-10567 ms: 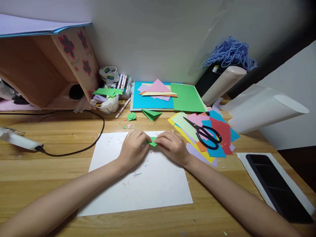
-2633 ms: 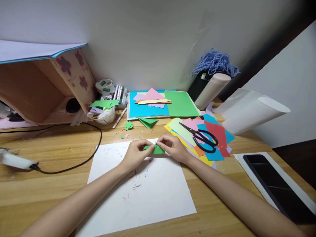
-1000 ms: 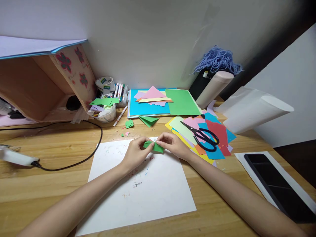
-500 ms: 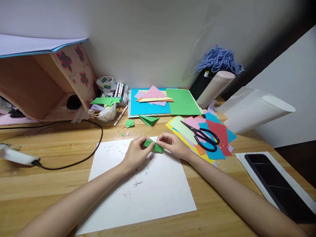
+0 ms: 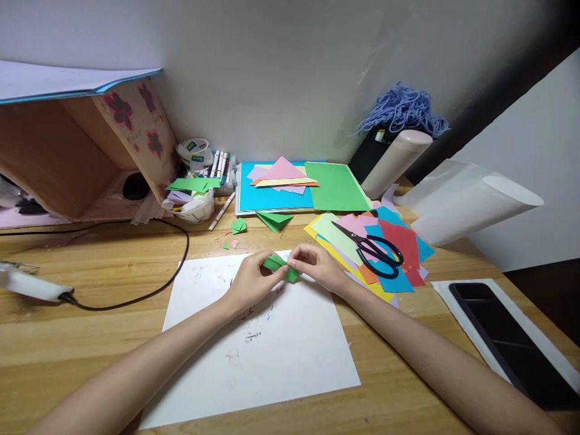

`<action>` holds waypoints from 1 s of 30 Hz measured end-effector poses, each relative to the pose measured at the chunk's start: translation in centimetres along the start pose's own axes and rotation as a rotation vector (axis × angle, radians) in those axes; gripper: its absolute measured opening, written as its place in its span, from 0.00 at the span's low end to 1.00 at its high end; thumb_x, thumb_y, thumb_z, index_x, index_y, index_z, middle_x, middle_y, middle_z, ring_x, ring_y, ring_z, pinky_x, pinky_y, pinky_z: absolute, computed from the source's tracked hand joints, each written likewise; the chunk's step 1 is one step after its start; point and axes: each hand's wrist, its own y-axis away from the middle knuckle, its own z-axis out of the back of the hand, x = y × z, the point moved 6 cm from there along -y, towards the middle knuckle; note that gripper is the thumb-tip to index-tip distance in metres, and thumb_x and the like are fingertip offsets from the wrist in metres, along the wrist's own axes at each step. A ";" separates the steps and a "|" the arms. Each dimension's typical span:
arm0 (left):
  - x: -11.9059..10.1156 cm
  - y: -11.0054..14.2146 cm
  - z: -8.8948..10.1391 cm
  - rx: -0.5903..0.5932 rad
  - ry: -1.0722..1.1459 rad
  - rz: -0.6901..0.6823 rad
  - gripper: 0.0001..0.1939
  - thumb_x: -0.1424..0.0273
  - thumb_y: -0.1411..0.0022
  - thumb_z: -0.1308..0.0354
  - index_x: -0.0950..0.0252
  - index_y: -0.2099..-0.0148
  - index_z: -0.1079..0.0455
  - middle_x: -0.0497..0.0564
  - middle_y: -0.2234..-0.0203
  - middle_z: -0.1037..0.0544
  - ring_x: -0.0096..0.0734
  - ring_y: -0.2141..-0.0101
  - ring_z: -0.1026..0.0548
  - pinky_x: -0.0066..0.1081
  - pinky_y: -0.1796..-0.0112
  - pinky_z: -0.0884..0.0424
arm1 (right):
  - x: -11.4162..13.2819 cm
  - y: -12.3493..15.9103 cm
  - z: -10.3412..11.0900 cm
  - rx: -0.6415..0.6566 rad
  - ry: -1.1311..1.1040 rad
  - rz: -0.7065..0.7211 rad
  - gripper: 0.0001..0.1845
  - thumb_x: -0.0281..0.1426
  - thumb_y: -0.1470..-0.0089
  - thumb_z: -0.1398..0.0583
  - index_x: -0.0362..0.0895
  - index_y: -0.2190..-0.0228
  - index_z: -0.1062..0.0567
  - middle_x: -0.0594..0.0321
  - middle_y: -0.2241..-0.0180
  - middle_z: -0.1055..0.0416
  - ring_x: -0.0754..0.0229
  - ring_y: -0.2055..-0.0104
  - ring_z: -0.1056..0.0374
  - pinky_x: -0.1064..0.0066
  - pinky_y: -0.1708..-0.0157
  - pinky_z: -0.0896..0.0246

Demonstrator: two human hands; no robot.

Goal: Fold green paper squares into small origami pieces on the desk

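A small folded green paper piece (image 5: 281, 266) is pinched between both my hands just above the far edge of a white sheet (image 5: 263, 350) on the wooden desk. My left hand (image 5: 251, 280) grips its left end with thumb and fingers. My right hand (image 5: 316, 266) holds its right end with the fingertips. The piece is tilted, its left end higher. Part of it is hidden by my fingers.
Black scissors (image 5: 371, 248) lie on a pile of coloured paper (image 5: 399, 241) at the right. Stacked blue and green sheets (image 5: 299, 187) lie behind. A glue gun (image 5: 31, 287) with a black cable (image 5: 149, 284) lies at left, a dark tablet (image 5: 512, 344) at right, a cup of scraps (image 5: 193, 202) and markers behind.
Over ten seconds both hands kept working the green piece, lifting it slightly off the white sheet. In the last second it has tilted a little; the hands have hardly moved.
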 end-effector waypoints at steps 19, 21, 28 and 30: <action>-0.1 -0.1 0.0 0.009 -0.006 -0.036 0.08 0.66 0.45 0.45 0.67 0.72 0.33 0.48 0.77 0.27 0.27 0.74 0.31 0.25 0.73 0.38 | 0.3 0.3 -0.1 -0.008 0.122 0.057 0.09 0.34 0.51 0.40 0.41 0.75 0.31 0.64 0.76 0.34 0.66 0.75 0.40 0.73 0.74 0.45; -0.2 -0.1 0.0 0.008 -0.019 -0.046 0.08 0.67 0.46 0.45 0.67 0.72 0.33 0.49 0.77 0.27 0.28 0.74 0.31 0.25 0.73 0.38 | 0.2 0.3 -0.1 -0.007 0.134 0.069 0.08 0.34 0.51 0.40 0.41 0.75 0.31 0.64 0.76 0.34 0.66 0.75 0.40 0.73 0.74 0.45; -0.8 -0.1 0.1 0.018 -0.025 -0.061 0.09 0.66 0.45 0.45 0.66 0.73 0.33 0.49 0.77 0.27 0.28 0.73 0.31 0.26 0.72 0.38 | 0.2 0.4 0.0 0.009 0.112 0.055 0.09 0.35 0.51 0.40 0.41 0.74 0.30 0.63 0.75 0.33 0.64 0.73 0.37 0.72 0.73 0.41; -0.8 -0.1 0.1 0.015 -0.020 -0.057 0.09 0.67 0.46 0.45 0.66 0.73 0.33 0.49 0.78 0.27 0.28 0.73 0.31 0.26 0.72 0.38 | 0.2 0.4 0.0 0.020 0.092 0.045 0.09 0.35 0.51 0.40 0.41 0.74 0.30 0.63 0.75 0.32 0.64 0.73 0.36 0.71 0.72 0.40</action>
